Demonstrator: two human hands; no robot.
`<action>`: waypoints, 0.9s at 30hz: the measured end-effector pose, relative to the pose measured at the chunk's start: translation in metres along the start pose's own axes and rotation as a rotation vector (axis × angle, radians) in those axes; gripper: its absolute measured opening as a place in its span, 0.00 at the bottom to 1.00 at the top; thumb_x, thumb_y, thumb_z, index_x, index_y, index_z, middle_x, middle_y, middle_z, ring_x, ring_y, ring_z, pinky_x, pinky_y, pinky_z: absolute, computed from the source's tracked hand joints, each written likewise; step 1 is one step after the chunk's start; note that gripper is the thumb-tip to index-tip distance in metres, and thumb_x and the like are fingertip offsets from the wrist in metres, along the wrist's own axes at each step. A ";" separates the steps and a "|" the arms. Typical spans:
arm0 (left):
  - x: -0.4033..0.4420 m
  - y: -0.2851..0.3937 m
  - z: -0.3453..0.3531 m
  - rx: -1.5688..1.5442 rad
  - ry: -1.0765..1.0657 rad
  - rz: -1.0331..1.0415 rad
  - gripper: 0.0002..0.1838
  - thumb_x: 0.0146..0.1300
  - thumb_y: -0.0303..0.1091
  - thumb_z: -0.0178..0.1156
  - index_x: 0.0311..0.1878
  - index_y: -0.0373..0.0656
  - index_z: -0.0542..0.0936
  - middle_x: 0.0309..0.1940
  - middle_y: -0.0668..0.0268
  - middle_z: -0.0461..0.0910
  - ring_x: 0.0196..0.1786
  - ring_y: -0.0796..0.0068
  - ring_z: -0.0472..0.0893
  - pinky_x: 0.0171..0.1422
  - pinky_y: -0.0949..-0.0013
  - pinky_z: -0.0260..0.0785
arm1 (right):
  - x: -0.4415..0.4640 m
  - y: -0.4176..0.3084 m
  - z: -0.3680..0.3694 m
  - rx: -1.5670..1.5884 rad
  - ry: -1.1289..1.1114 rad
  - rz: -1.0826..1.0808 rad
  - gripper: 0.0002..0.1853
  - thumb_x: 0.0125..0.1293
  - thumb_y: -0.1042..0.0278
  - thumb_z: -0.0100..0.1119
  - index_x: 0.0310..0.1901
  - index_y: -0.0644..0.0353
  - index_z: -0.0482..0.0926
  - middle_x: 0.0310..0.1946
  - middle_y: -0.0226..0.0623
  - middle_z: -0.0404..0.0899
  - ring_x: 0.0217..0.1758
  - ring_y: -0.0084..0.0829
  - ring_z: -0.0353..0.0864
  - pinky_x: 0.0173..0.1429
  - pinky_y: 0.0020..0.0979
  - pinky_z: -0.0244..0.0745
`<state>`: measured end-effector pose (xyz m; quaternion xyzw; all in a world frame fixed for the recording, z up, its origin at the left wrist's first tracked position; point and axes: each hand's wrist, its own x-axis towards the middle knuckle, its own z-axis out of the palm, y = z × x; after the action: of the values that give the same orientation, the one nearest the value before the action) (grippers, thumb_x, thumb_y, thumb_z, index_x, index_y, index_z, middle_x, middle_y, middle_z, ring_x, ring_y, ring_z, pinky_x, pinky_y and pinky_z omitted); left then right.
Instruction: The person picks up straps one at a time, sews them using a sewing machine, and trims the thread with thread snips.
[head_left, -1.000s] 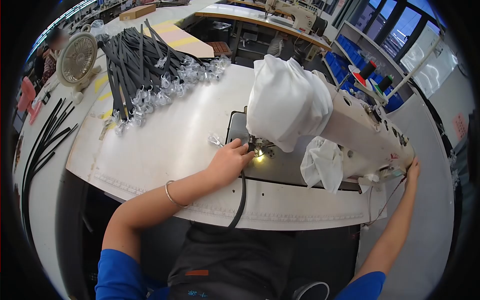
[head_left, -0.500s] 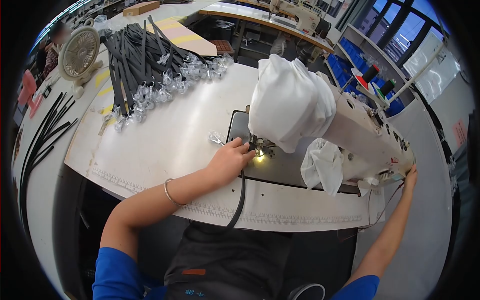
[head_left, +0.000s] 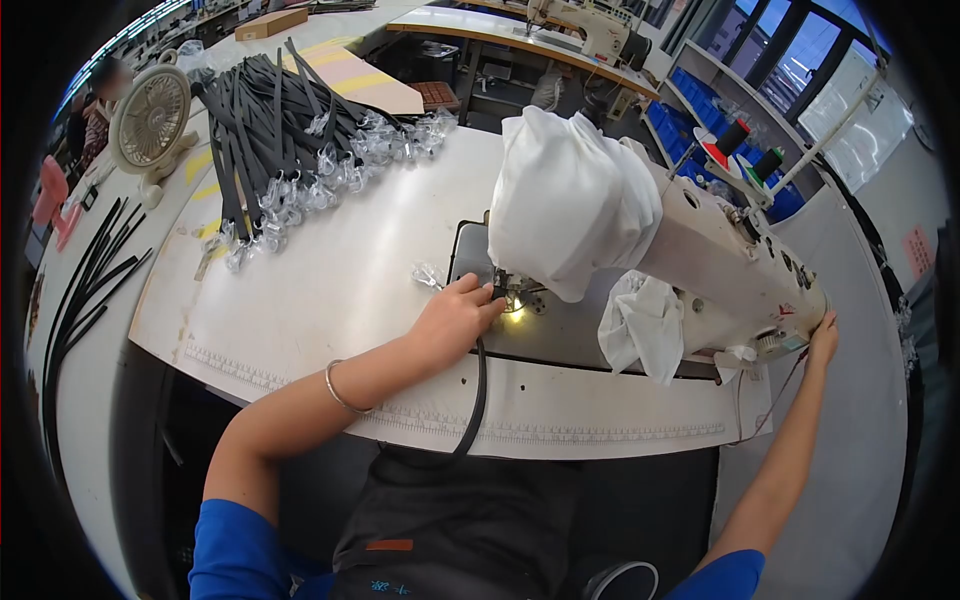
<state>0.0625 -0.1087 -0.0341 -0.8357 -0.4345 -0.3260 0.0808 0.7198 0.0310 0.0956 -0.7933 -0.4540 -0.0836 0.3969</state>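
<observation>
My left hand (head_left: 452, 318) is gripping a flat black strap (head_left: 482, 385) that is curving below it — my right hand (head_left: 824, 342) is touching the rounded end of the sewing machine (head_left: 722, 245), its closure I cannot tell.

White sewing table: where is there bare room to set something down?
The table's widest bare patch lies between the pile of black straps, the left hand and the ruler marks. A narrower strip runs before the sewing machine, right of the hanging strap. Crowded: the pile's corner and around that hand.
</observation>
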 end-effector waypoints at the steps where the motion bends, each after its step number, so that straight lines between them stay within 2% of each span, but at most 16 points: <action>1: 0.000 0.000 0.000 0.002 -0.012 -0.013 0.14 0.46 0.24 0.57 0.39 0.37 0.79 0.32 0.63 0.76 0.37 0.68 0.71 0.44 0.72 0.68 | 0.009 0.009 0.007 -0.027 0.096 -0.132 0.31 0.69 0.42 0.35 0.55 0.65 0.70 0.46 0.46 0.77 0.46 0.42 0.77 0.51 0.35 0.69; 2: 0.000 0.000 0.001 0.004 -0.024 -0.027 0.15 0.45 0.24 0.57 0.40 0.36 0.79 0.32 0.63 0.76 0.38 0.67 0.71 0.45 0.72 0.68 | 0.010 0.009 0.008 -0.054 0.191 -0.265 0.32 0.68 0.40 0.35 0.55 0.64 0.71 0.43 0.44 0.79 0.42 0.43 0.79 0.48 0.38 0.70; 3: 0.000 0.001 0.000 0.003 -0.019 -0.031 0.15 0.45 0.24 0.57 0.40 0.36 0.79 0.32 0.63 0.76 0.38 0.67 0.71 0.45 0.72 0.68 | 0.013 0.008 0.004 -0.054 0.192 -0.271 0.32 0.68 0.40 0.35 0.55 0.64 0.71 0.43 0.44 0.79 0.42 0.43 0.79 0.48 0.38 0.70; 5: 0.000 0.000 0.000 -0.005 -0.019 -0.022 0.16 0.44 0.23 0.57 0.40 0.36 0.78 0.33 0.63 0.76 0.38 0.67 0.71 0.45 0.72 0.68 | 0.016 0.006 -0.002 0.085 -0.108 0.123 0.31 0.68 0.42 0.38 0.54 0.65 0.71 0.42 0.42 0.79 0.42 0.40 0.78 0.48 0.36 0.70; 9: 0.000 -0.002 -0.001 0.005 -0.011 -0.011 0.16 0.44 0.23 0.57 0.41 0.36 0.78 0.33 0.63 0.76 0.39 0.67 0.71 0.46 0.72 0.68 | -0.014 0.020 0.012 0.264 -0.102 0.120 0.30 0.69 0.44 0.39 0.55 0.66 0.70 0.46 0.42 0.76 0.48 0.36 0.75 0.53 0.32 0.68; 11: 0.004 0.000 -0.005 0.000 -0.193 -0.089 0.19 0.44 0.24 0.60 0.44 0.38 0.79 0.45 0.58 0.78 0.40 0.65 0.72 0.47 0.70 0.69 | -0.036 0.029 0.030 0.468 0.137 0.021 0.31 0.69 0.44 0.38 0.56 0.68 0.68 0.51 0.44 0.74 0.53 0.36 0.73 0.56 0.32 0.65; 12: 0.005 -0.001 -0.004 0.005 -0.189 -0.089 0.19 0.44 0.24 0.60 0.44 0.38 0.79 0.45 0.58 0.78 0.40 0.65 0.72 0.47 0.70 0.69 | -0.035 0.023 0.030 0.474 0.139 0.019 0.31 0.69 0.44 0.38 0.56 0.68 0.68 0.51 0.44 0.74 0.53 0.36 0.73 0.56 0.32 0.65; 14: 0.001 -0.002 -0.002 0.026 -0.099 -0.036 0.18 0.44 0.24 0.60 0.44 0.38 0.79 0.44 0.58 0.78 0.39 0.65 0.72 0.47 0.70 0.69 | -0.038 0.018 0.020 0.424 0.099 0.082 0.33 0.69 0.43 0.36 0.57 0.70 0.67 0.53 0.44 0.73 0.54 0.38 0.72 0.57 0.33 0.64; 18: 0.000 -0.002 0.001 0.047 -0.112 -0.029 0.18 0.44 0.24 0.60 0.43 0.37 0.79 0.44 0.58 0.78 0.39 0.66 0.72 0.47 0.70 0.69 | -0.017 -0.005 0.003 0.361 0.118 0.061 0.32 0.69 0.45 0.36 0.56 0.70 0.68 0.52 0.48 0.73 0.54 0.40 0.72 0.57 0.33 0.64; 20: 0.000 -0.002 0.001 0.039 -0.098 -0.030 0.18 0.45 0.24 0.60 0.43 0.37 0.79 0.44 0.57 0.78 0.38 0.66 0.73 0.47 0.70 0.69 | -0.019 -0.025 -0.006 0.147 0.038 0.007 0.32 0.69 0.43 0.35 0.55 0.68 0.69 0.49 0.49 0.75 0.52 0.42 0.74 0.55 0.36 0.66; 21: 0.000 -0.002 0.001 0.039 -0.098 -0.028 0.18 0.45 0.24 0.60 0.43 0.37 0.79 0.44 0.57 0.78 0.38 0.66 0.73 0.47 0.70 0.69 | -0.007 -0.016 -0.004 0.147 0.039 0.008 0.32 0.69 0.43 0.35 0.55 0.68 0.69 0.49 0.49 0.75 0.52 0.42 0.74 0.55 0.36 0.66; 23: -0.001 -0.002 0.001 0.046 -0.085 -0.028 0.18 0.45 0.25 0.60 0.43 0.37 0.79 0.44 0.57 0.78 0.38 0.66 0.73 0.47 0.71 0.69 | 0.021 -0.001 -0.001 -0.079 -0.005 -0.061 0.32 0.68 0.42 0.36 0.52 0.68 0.71 0.45 0.49 0.77 0.48 0.42 0.76 0.53 0.37 0.68; 27: 0.001 -0.003 0.001 0.052 -0.091 -0.029 0.18 0.45 0.25 0.60 0.44 0.37 0.79 0.44 0.58 0.78 0.38 0.67 0.73 0.47 0.71 0.69 | 0.028 0.013 0.000 -0.012 -0.027 0.001 0.33 0.68 0.40 0.36 0.54 0.66 0.72 0.46 0.46 0.77 0.48 0.39 0.77 0.52 0.35 0.69</action>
<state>0.0608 -0.1063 -0.0345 -0.8411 -0.4579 -0.2773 0.0777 0.7462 0.0452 0.1021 -0.7970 -0.4583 -0.0750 0.3861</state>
